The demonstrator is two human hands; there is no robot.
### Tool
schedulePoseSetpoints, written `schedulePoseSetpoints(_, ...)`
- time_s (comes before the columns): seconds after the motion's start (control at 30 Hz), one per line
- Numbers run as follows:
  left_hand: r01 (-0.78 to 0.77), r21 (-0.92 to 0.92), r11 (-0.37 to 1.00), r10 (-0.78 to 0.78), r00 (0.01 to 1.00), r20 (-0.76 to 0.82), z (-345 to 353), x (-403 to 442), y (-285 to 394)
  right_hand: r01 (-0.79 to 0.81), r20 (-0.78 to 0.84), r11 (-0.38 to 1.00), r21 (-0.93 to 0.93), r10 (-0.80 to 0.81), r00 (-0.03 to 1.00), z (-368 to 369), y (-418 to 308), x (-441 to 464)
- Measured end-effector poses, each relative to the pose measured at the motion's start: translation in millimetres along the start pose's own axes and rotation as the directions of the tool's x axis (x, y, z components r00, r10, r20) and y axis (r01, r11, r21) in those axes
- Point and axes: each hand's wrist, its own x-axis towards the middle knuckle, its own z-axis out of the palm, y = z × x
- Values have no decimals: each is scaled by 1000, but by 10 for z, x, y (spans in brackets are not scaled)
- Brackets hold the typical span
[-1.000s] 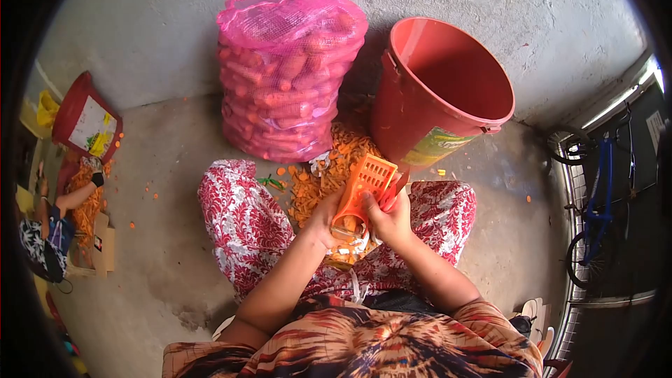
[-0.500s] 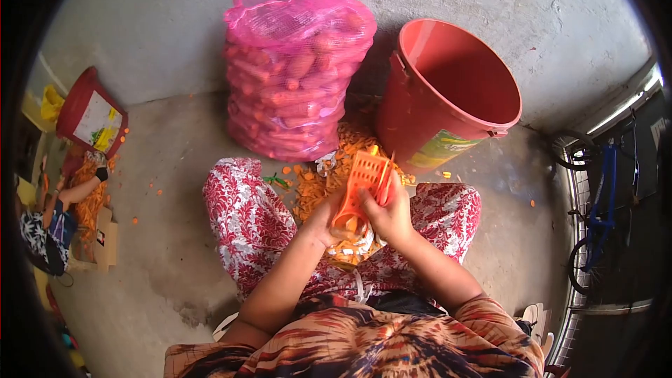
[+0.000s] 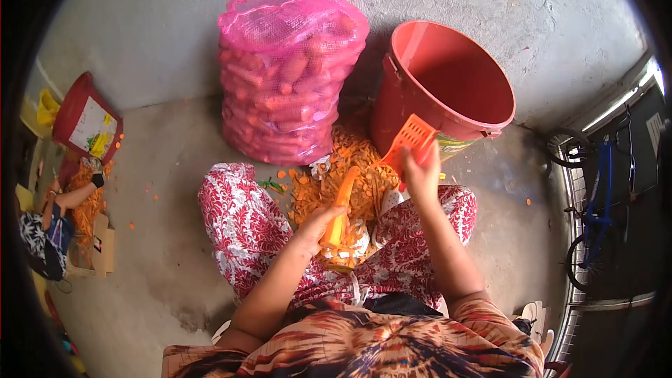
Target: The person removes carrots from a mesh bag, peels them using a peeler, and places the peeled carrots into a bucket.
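My left hand point(image 3: 316, 229) is wrapped around the lower part of a peeled carrot point(image 3: 346, 196), which is tilted with its thin end pointing away from me. In my right hand point(image 3: 423, 180) is an orange plastic peeler point(image 3: 413, 134) with a slotted, flat body, raised to the right of the carrot and apart from it. Both hands are above a heap of carrot peelings point(image 3: 306, 192) on the floor between my bent legs. My right fingers partly cover the peeler's handle.
A pink mesh sack point(image 3: 287, 98) full of carrots stands against the wall. Beside it is a tall red bucket point(image 3: 383, 115). At the far left, another person's arm point(image 3: 73, 196) is near a second red bucket point(image 3: 73, 108) and more peelings. A blue bicycle point(image 3: 598, 203) stands at the right.
The peeler has come away from the carrot, moving right and forward in my right hand. My left hand keeps the carrot, now lower and in plain view.
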Motion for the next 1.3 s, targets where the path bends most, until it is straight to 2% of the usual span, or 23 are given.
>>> schedulePoseSetpoints(0.13, -106, 243, 964, 120, 992, -45, -6, -12, 58, -95, 58, 987, 129, 88, 994, 227, 114, -269)
schedulePoseSetpoints(0.17, -135, 293, 947, 155, 987, -46, -10, -12, 52, -95, 70, 992, 87, 89, 994, 243, 111, -330)
schedulePoseSetpoints(0.27, -102, 201, 974, 101, 995, 16, 26, -72, 86, -111, 43, 989, 96, 107, 993, 359, -47, -511)
schedulePoseSetpoints(0.3, -94, 172, 981, 87, 995, 48, 27, -72, 79, -8, 37, 999, 44, 6, 999, 377, 162, -546)
schedulePoseSetpoints(0.37, -81, 113, 990, 68, 992, 110, 28, -70, 64, 60, 138, 998, -6, -58, 989, 369, 188, -592)
schedulePoseSetpoints(0.47, -91, 53, 994, 83, 988, 129, 118, -191, 150, 34, 193, 999, 36, -41, 980, 340, 175, -592)
schedulePoseSetpoints(0.57, -87, 112, 990, 63, 978, 201, 66, -172, 124, 65, 162, 997, 37, -70, 984, 332, 206, -550)
schedulePoseSetpoints(0.6, -95, 151, 984, 61, 974, 216, 53, -172, 122, 87, 120, 994, 69, -95, 988, 316, 196, -505)
schedulePoseSetpoints(0.63, -102, 189, 977, 57, 972, 230, 38, -180, 121, -86, 117, 995, -42, 91, 989, 251, 119, -416)
schedulePoseSetpoints(0.67, -110, 226, 968, 52, 968, 245, 27, -189, 121, 19, 15, 999, 32, -19, 1000, 224, 304, -237)
schedulePoseSetpoints(0.7, -126, 240, 963, 64, 966, 249, 41, -230, 131, -64, -60, 990, 127, 72, 996, 144, 289, -48)
schedulePoseSetpoints(0.73, -140, 254, 957, 74, 965, 254, 71, -307, 143, 9, -223, 992, -125, -37, 974, 23, 410, 177)
schedulePoseSetpoints(0.77, -155, 269, 951, 84, 962, 258, 82, -356, 146, -84, -314, 969, -231, 7, 949, -124, 568, 378)
schedulePoseSetpoints(0.8, -139, 259, 956, 76, 968, 238, 58, -356, 132, -94, -383, 970, -225, 0, 924, -196, 584, 472)
schedulePoseSetpoints(0.83, -127, 249, 960, 73, 973, 218, 17, -339, 116, -11, -383, 989, -146, -46, 923, -233, 608, 490)
schedulePoseSetpoints(0.9, -137, 295, 946, 92, 983, 159, -35, -295, 121, -19, -273, 986, -163, -26, 962, -192, 632, 388)
schedulePoseSetpoints(1.0, -214, 495, 842, 217, 975, 53, -99, -130, 133, -70, -67, 998, 6, 70, 995, 50, 444, 50)
schedulePoseSetpoints(1.03, -229, 639, 734, 293, 956, 7, -213, 5, 94, -72, 8, 997, 24, 72, 997, 101, 467, -38)
schedulePoseSetpoints(1.1, -193, 869, 455, 457, 889, -41, -437, 236, 67, -29, 216, 994, -102, 50, 975, 123, 410, -180)
schedulePoseSetpoints(1.13, -175, 903, 391, 468, 883, -31, -309, 145, 243, 13, 339, 953, -304, 96, 936, 121, 389, -191)
schedulePoseSetpoints(1.17, -126, 948, 291, 506, 862, -40, -248, 128, 341, -11, 480, 933, -360, 196, 855, 80, 322, -229)
schedulePoseSetpoints(1.23, -72, 981, 182, 548, 835, -40, -231, 150, 414, -195, 634, 914, -357, 390, 668, 73, 255, -284)
schedulePoseSetpoints(1.3, -68, 992, 106, 595, 804, -9, -275, 204, 375, -220, 706, 932, -288, 362, 609, 113, 523, -362)
